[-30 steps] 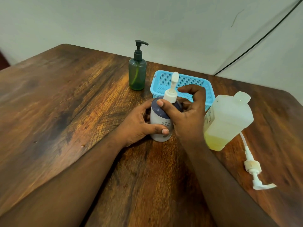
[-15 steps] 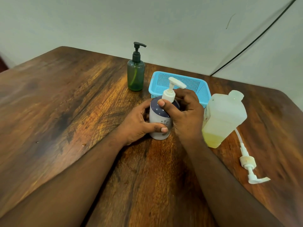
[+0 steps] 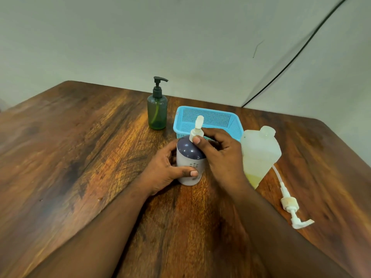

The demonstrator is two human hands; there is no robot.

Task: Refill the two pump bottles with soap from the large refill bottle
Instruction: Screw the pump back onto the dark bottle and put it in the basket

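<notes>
A loose white pump [image 3: 292, 207] lies nearest on the wooden table [image 3: 80, 157]; the left hand [image 3: 163, 171] grips the white-and-purple pump bottle [image 3: 189, 159], the right hand [image 3: 218, 155] pinches its pump collar [image 3: 196, 134]; the refill bottle [image 3: 261, 153] stands just right; beyond, a blue basket [image 3: 212, 117] and green pump bottle [image 3: 157, 112].

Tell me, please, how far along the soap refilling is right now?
In hand: the left hand steadies the white pump bottle while the right hand grips its pump collar. The refill bottle holds little soap. The green pump bottle stands capped; whether it is refilled is unclear.
</notes>
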